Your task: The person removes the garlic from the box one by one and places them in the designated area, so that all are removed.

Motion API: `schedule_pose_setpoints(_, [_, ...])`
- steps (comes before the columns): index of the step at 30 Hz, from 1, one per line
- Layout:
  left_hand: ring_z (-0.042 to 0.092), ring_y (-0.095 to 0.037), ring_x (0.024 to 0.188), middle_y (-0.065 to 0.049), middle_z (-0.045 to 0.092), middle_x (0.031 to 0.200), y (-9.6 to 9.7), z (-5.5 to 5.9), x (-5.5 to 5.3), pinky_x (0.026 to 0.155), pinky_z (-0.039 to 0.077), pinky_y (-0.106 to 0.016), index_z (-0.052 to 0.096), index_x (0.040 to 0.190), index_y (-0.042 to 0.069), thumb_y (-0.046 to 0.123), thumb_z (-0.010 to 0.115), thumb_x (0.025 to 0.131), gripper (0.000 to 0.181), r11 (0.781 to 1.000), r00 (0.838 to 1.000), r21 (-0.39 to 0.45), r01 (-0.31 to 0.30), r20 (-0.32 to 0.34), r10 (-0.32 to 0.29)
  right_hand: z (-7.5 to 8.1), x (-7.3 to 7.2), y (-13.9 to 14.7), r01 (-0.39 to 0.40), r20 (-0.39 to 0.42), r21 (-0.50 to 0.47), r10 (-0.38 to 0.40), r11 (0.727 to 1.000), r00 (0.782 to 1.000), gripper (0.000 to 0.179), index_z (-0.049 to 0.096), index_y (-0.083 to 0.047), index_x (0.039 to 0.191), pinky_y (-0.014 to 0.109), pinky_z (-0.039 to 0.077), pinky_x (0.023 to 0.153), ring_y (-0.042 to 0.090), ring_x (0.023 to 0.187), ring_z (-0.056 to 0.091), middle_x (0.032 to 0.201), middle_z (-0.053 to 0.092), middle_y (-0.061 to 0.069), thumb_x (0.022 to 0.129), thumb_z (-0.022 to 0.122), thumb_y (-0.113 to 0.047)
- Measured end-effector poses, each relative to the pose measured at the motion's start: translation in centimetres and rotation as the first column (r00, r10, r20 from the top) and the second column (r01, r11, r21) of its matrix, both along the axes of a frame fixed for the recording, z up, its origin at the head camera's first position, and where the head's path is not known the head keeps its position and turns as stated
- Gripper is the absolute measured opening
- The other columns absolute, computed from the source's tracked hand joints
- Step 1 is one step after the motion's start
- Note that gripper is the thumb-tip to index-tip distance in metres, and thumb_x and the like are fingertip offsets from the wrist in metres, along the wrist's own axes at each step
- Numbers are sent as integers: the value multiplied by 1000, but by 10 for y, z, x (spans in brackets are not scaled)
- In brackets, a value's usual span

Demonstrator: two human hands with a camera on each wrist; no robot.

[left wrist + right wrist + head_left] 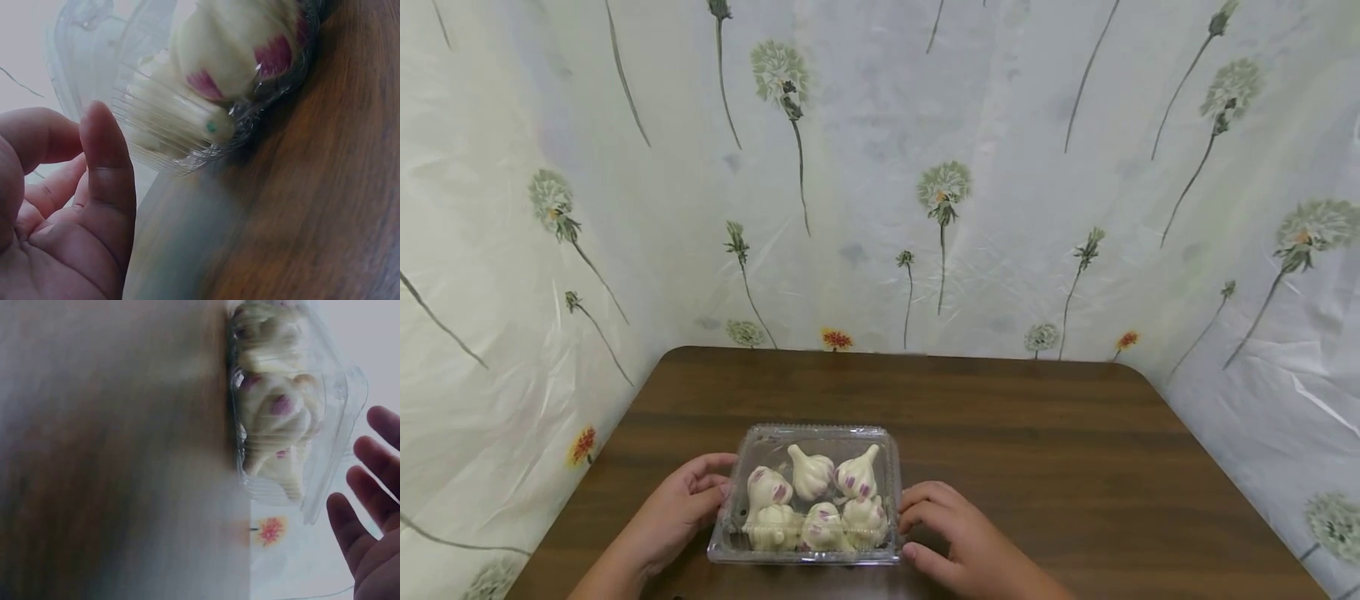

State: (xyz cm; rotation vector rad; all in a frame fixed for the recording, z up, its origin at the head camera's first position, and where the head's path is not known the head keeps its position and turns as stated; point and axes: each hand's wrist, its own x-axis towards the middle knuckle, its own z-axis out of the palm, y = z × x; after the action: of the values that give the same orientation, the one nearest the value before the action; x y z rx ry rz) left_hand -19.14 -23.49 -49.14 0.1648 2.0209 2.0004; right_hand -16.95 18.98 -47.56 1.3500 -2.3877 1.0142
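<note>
A clear plastic clamshell box (808, 434) sits on the table near its front edge, lid down. Inside are several white garlic bulbs (811, 473) with purple patches; through the ribbed plastic they also show in the left wrist view as large pale bulbs (231, 53). My left hand (673, 510) is at the left side of the box, loosely bent fingers right by its rim. On the opposite side, my right hand (958, 533) has its fingertips close to the rim. The right wrist view shows that hand's fingers (375, 487) spread and relaxed beside the box.
The dark brown wooden table (1037, 450) extends behind the box and to its right. A pale curtain (865, 150) with a dandelion print hangs along the table's back and both sides.
</note>
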Motion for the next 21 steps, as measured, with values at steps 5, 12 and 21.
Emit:
schedule_pose_setpoints(5, [66,-14,94,-6,66,108,0,1,-1,83,60,-31,35,153,-6,9,60,105,56,1000,1000,0,5,-6,-5,2,-3,0,41,-25,24,-41,999,999,25,65,-25,117,34,53,102,14,125,58,133,62,-4,99,72,-10])
schedule_pose_setpoints(12, [65,-14,93,-6,65,108,0,1,-2,82,60,-31,36,153,-4,9,59,105,55,1000,1000,-4,-2,1,2,1,-5,3,-3,64,83,-2,997,998,38,64,-25,120,33,53,104,16,135,53,139,57,-1,89,83,-15])
schedule_pose_setpoints(21, [65,-14,93,-6,64,108,-1,1,-1,82,60,-30,35,153,-5,7,59,104,56,1000,1000,5,5,9,-5,-2,-7,3,-97,-94,55,102,994,990,19,69,-23,114,26,52,103,18,125,59,130,60,-2,97,77,-19])
